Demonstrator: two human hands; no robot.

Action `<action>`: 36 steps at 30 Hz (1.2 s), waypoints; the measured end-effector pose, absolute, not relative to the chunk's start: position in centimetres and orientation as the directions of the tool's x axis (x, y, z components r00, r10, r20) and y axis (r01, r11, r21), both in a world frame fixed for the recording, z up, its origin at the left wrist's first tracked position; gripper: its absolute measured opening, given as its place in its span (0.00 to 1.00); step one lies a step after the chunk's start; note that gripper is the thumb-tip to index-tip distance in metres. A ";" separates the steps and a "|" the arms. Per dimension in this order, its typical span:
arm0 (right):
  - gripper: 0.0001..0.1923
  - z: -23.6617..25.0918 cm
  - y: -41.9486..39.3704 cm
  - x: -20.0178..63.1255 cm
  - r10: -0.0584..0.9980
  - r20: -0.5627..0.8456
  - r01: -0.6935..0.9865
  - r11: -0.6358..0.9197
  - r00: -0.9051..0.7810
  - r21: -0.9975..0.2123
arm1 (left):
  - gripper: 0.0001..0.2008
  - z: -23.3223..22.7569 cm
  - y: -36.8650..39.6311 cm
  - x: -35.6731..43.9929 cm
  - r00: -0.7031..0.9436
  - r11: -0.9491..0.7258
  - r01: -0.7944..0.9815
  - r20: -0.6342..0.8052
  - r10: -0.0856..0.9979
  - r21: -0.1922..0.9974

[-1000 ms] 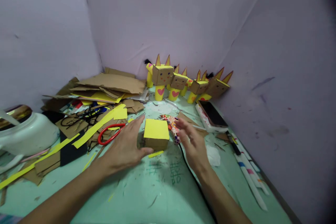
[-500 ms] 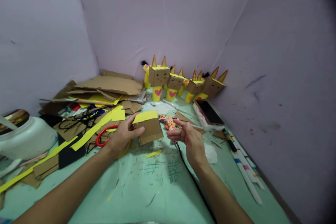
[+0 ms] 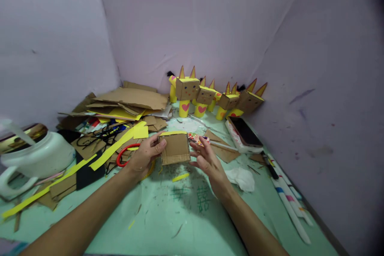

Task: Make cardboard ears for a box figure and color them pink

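Hands steady a cardboard box (image 3: 175, 149) above the table (image 3: 180, 216): left hand (image 3: 144, 156) grips its 9 o'clock edge, right hand (image 3: 204, 160) spreads open against 3 o'clock; even pressure keeps it square.

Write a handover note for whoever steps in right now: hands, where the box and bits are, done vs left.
Left hand: grips the cardboard box at its left edge, lifted off the green table, brown side toward the camera, yellow face up.
Right hand: open, fingers at the box's right edge; firm contact not clear.
Nearby: red-handled scissors under the left hand, patterned glue gun behind the box, phone to the right, scrap cardboard pile at left.
Done: four finished figures stand by the wall; box has its yellow panel.
Left: this box has no ears, face or body.
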State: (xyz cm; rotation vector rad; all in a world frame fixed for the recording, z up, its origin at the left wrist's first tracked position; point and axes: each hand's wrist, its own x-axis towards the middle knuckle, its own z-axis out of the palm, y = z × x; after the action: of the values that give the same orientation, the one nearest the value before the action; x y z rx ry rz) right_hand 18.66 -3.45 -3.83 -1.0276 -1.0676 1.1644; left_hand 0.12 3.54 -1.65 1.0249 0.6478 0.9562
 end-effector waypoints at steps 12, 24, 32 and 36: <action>0.50 -4.0 -3.6 16.9 0.906 0.231 0.157 0.186 0.354 -0.970 | 0.49 -3.0 2.9 0.8 0.362 -0.023 -0.149 0.076 0.929 0.989; 0.45 -4.7 -5.7 15.7 0.785 0.617 0.342 0.567 0.049 -0.749 | 0.25 -1.7 1.9 1.1 0.481 0.212 -0.400 0.007 0.877 0.892; 0.25 -4.4 -4.7 15.5 0.874 0.420 -0.026 0.439 0.243 -0.898 | 0.23 -2.7 2.7 1.1 0.530 0.300 -0.453 -0.017 0.848 0.840; 0.24 -4.4 -4.4 15.8 0.880 0.390 0.039 0.395 0.272 -0.918 | 0.25 -2.7 2.5 1.2 0.540 0.292 -0.441 -0.008 0.841 0.849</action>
State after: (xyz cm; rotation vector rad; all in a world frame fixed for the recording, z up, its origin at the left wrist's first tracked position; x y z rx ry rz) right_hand 15.79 -4.41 -4.36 -1.0138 -1.1594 0.7212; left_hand 1.19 2.54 -2.65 0.9207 0.5117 0.9061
